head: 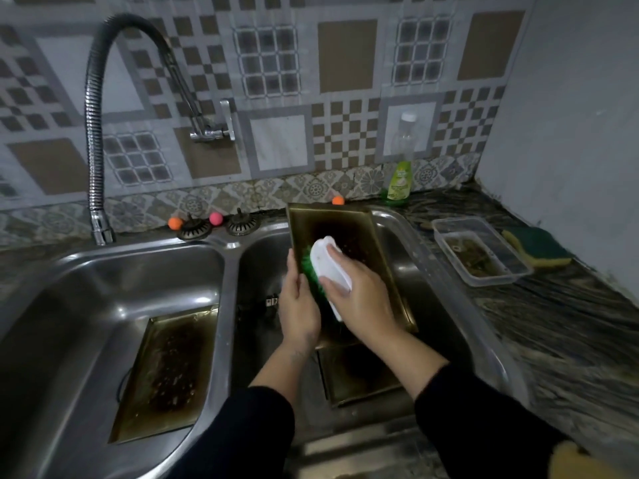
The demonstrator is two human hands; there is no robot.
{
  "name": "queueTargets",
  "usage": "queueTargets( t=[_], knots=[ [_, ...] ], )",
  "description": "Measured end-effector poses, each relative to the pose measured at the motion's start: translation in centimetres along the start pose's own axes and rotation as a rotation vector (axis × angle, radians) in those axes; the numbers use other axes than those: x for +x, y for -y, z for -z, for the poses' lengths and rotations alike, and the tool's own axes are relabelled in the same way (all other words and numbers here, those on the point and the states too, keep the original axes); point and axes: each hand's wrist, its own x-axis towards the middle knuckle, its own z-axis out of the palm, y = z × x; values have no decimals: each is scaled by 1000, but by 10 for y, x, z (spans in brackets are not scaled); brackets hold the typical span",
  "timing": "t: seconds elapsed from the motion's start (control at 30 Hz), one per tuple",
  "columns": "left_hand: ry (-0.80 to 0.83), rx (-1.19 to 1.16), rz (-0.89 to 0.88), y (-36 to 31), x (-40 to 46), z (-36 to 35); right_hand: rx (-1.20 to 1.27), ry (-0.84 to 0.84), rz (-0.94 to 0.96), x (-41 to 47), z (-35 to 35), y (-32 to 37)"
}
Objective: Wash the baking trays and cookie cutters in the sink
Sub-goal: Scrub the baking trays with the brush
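Note:
A dark, stained baking tray (pixel 356 236) leans tilted over the right basin of the steel sink (pixel 228 247). My left hand (pixel 298 302) grips the tray's left edge. My right hand (pixel 356 292) grips a white scrub brush (pixel 330 264) with green bristles and presses it onto the tray's inner face. A second tray (pixel 356 375) lies flat under it in the right basin. A third dirty tray (pixel 166 371) leans in the left basin. No cookie cutters are visible.
A flexible steel faucet (pixel 95 133) arches over the left basin. Two drain strainers (pixel 242 223) and small orange and pink balls sit on the back ledge. On the right counter stand a green dish soap bottle (pixel 397 183), a clear plastic container (pixel 480 250) and a sponge (pixel 537 247).

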Motion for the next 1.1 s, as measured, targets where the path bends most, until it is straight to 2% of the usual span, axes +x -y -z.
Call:
queueTargets(
  t=[0.1,0.17,0.33,0.43,0.57,0.67,0.83,0.93,1.1],
  knots=[
    [51,10,-37,-6,-9,-20,-17,-100,-82,56,21,-2],
    [71,-1,-29,-9,-11,-28,-1,-108,-152,79,32,-7],
    [-40,37,-33,-9,0,-14,57,34,-92,14,21,-10],
    [-38,130,-57,-3,-1,-10,69,-16,-41,-21,19,-18],
    [37,183,-128,-4,-13,-24,-7,-132,-145,38,43,-36],
    [77,180,-159,-7,-17,-31,4,-126,-225,77,64,-49],
    [-84,172,-131,-14,-6,-17,25,-50,-176,10,50,-45],
    [-98,244,-146,-14,-3,-10,68,-61,-152,-25,39,-51],
    [17,229,-172,-12,-25,-34,-30,-164,-258,46,65,-54]
  ],
)
